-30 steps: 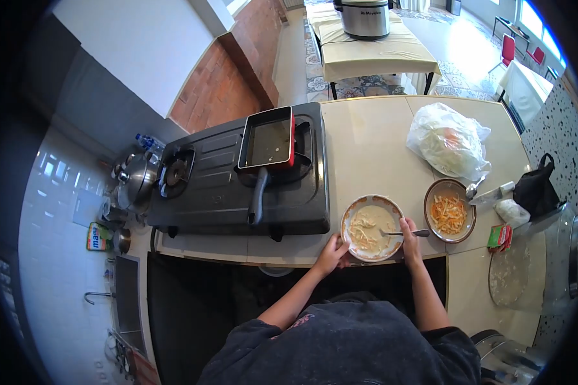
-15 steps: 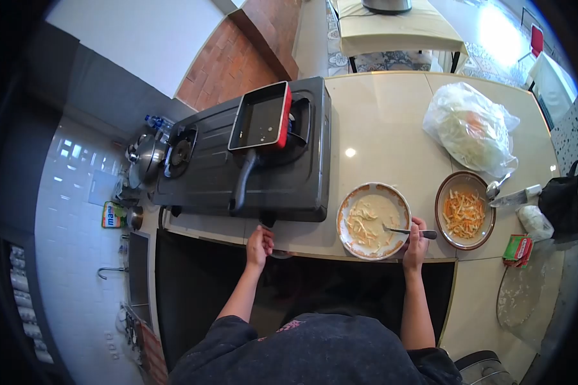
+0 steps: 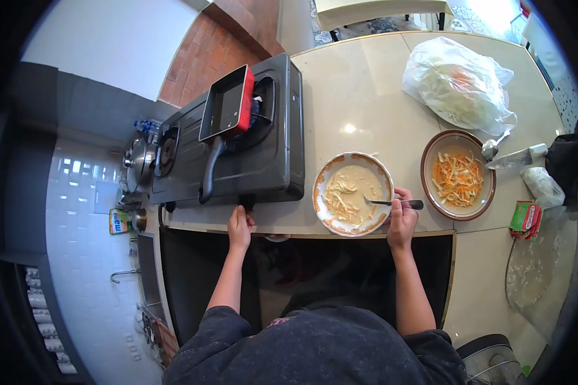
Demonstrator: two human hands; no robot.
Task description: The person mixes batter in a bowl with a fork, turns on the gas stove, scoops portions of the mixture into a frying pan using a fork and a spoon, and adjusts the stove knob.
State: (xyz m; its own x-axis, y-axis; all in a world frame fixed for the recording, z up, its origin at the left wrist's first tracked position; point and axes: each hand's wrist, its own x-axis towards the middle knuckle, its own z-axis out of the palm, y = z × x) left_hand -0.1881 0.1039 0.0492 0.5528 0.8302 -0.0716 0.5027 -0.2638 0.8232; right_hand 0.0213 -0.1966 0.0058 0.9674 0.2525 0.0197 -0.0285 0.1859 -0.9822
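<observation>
Head view: left hand [image 3: 240,226] at the control knob [image 3: 246,201], right hand [image 3: 401,221] on the fork [image 3: 385,203]

Taking the orange-patterned bowl [image 3: 322,176] as clock centre, it sits at the front edge of the bench [image 3: 359,96], holding pale, shredded mixture [image 3: 353,196]. The hands are well apart. At four o'clock the right closes on the fork's handle beside the rim; between eight and nine the left's fingers meet the front of the stove [image 3: 289,173], and I cannot tell whether they grip the knob. A pull toward the body could tip the bowl over the edge. At ten o'clock stands the square frying pan [image 3: 245,102]; its handle [image 3: 210,170] projects nearward, so a snagging forearm could swing it. At three, the brown-rimmed bowl [image 3: 425,168] could be knocked by the fork's outward-pointing handle.
</observation>
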